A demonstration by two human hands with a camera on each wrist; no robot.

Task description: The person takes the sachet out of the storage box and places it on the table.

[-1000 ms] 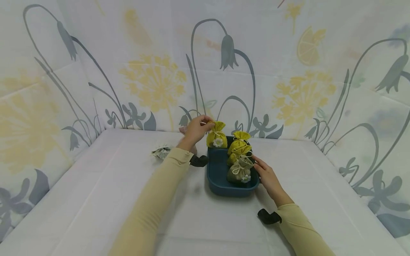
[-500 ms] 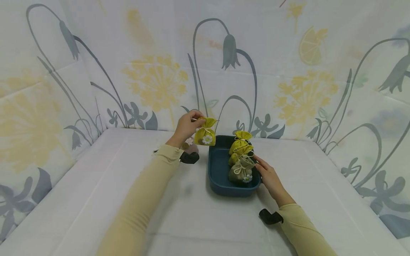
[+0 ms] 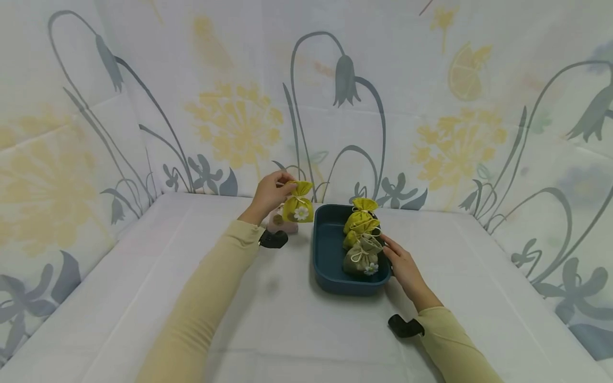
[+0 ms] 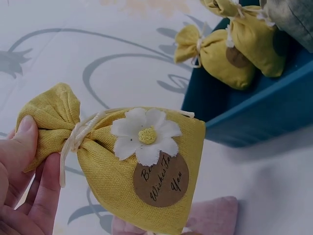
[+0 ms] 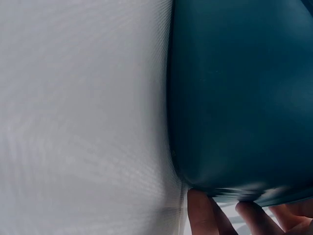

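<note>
My left hand (image 3: pixel 272 192) pinches the gathered top of a yellow drawstring pouch (image 3: pixel 298 210), left of the blue plastic bin (image 3: pixel 351 288). A white flower and a round brown label with writing show on this pouch (image 4: pixel 112 171) in the left wrist view. Inside the bin, along its right side, sit yellow pouches (image 3: pixel 359 217) and a grey-green pouch (image 3: pixel 360 263) with a white flower. My right hand (image 3: pixel 404 268) rests against the bin's right side; its fingertips (image 5: pixel 201 205) touch the outer wall in the right wrist view.
A pink pouch (image 3: pixel 282 226) lies on the white-covered table (image 3: pixel 287 330) behind the held pouch, partly hidden by it. Close behind the bin hangs a white flower-printed cloth (image 3: pixel 230 64). Each wrist bears a black camera mount (image 3: pixel 404 326).
My left hand has carried the yellow pouch leftward from over the bin's back left corner to beside it, in front of the pink pouch. My right hand stays at the bin.
</note>
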